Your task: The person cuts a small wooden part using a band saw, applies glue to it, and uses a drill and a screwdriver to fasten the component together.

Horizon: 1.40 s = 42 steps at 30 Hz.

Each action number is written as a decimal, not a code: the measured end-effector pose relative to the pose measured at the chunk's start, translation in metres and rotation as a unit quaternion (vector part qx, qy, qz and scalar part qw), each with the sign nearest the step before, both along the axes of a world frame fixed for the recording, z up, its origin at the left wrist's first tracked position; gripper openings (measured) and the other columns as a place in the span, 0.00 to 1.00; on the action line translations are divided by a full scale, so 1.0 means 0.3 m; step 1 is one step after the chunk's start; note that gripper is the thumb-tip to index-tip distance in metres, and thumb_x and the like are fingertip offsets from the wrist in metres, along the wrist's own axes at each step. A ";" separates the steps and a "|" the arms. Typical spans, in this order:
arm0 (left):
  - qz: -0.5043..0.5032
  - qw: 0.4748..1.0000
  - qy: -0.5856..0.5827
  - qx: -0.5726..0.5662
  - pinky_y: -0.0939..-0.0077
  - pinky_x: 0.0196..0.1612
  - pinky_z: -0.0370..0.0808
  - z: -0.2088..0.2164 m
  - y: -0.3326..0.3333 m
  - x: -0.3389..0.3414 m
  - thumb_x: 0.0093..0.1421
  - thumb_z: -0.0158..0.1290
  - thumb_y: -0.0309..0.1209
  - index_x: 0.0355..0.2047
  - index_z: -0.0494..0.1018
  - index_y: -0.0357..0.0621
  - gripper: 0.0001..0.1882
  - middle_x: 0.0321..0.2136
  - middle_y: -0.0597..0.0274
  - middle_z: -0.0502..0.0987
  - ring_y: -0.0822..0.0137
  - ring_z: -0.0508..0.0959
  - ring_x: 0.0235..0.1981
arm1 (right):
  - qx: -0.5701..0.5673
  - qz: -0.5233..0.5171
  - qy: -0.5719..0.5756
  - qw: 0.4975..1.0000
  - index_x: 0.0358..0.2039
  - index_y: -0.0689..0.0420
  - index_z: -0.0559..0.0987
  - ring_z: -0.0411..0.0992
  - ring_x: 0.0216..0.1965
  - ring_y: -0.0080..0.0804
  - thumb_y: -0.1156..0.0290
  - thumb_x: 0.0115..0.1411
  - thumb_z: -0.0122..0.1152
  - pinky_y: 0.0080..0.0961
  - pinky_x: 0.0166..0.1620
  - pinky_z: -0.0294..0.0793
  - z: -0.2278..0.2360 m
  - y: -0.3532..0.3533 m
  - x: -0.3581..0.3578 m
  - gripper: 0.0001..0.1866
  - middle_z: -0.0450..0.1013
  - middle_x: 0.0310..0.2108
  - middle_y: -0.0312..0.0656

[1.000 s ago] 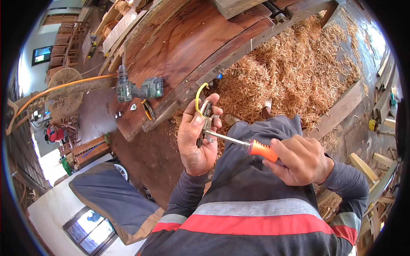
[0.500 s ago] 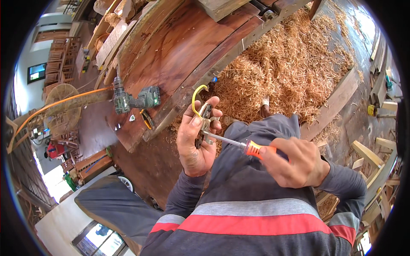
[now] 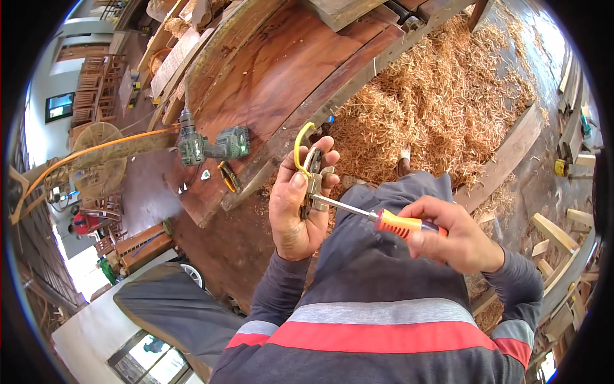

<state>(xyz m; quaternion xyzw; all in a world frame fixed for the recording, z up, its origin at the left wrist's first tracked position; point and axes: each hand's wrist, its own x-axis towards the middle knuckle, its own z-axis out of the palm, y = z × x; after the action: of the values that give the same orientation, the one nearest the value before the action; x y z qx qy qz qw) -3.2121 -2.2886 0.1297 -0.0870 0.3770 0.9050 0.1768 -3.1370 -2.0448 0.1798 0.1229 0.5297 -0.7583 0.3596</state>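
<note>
In front of my body, my left hand [image 3: 291,221] is closed on a small metal electrical fitting [image 3: 314,185] with dark parts. A bent yellow wire [image 3: 299,146] rises from it past my thumb. My right hand [image 3: 465,242] grips a screwdriver [image 3: 395,224] by the rear of its orange and black handle. The shaft points left, and its tip meets the fitting at my left palm; the exact contact is hidden. Beyond my left hand, a green cordless drill [image 3: 206,146] and pliers [image 3: 228,177] with dark and orange handles lie on the wooden bench [image 3: 275,77].
Curled wood shavings [image 3: 428,109] cover the floor ahead, bordered by a plank [image 3: 502,157] on the right. An orange cord [image 3: 96,147] runs across at left, near a standing fan [image 3: 99,157]. Timber pieces [image 3: 553,232] lie at far right.
My right hand has shifted back along the screwdriver handle and its fingers have re-gripped, showing more of the handle. The left hand has moved slightly up and right with the fitting.
</note>
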 end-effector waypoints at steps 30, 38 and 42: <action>0.041 0.970 0.197 -0.138 0.53 0.58 0.77 -0.107 0.154 0.035 0.33 0.69 0.64 0.58 0.64 0.33 0.60 0.64 0.28 0.60 0.42 0.73 0.59 | -0.079 -0.195 -0.012 0.978 0.36 0.56 0.72 0.64 0.15 0.15 0.69 0.58 0.72 0.14 0.17 0.61 -0.214 -0.043 -0.145 0.15 0.70 0.23 0.32; 0.047 0.988 0.120 -0.088 0.54 0.67 0.65 -0.165 0.261 0.021 0.47 0.61 0.67 0.60 0.62 0.37 0.53 0.69 0.40 0.56 0.52 0.68 0.64 | -0.080 -0.157 -0.048 0.983 0.35 0.54 0.72 0.63 0.14 0.14 0.67 0.57 0.74 0.14 0.16 0.59 -0.236 -0.050 -0.240 0.16 0.68 0.21 0.28; 0.031 0.984 0.135 -0.111 0.55 0.68 0.63 -0.156 0.261 0.006 0.46 0.57 0.71 0.64 0.59 0.34 0.59 0.70 0.43 0.54 0.53 0.62 0.68 | -0.077 -0.128 -0.061 0.987 0.35 0.54 0.73 0.63 0.15 0.14 0.69 0.56 0.74 0.14 0.16 0.59 -0.239 -0.022 -0.274 0.15 0.68 0.21 0.28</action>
<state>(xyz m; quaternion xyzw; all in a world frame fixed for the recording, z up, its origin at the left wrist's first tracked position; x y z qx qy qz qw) -3.2104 -2.2103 0.0829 0.0053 0.4927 0.8660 0.0857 -3.2193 -2.0515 0.1081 0.2079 0.4263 -0.8279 0.2994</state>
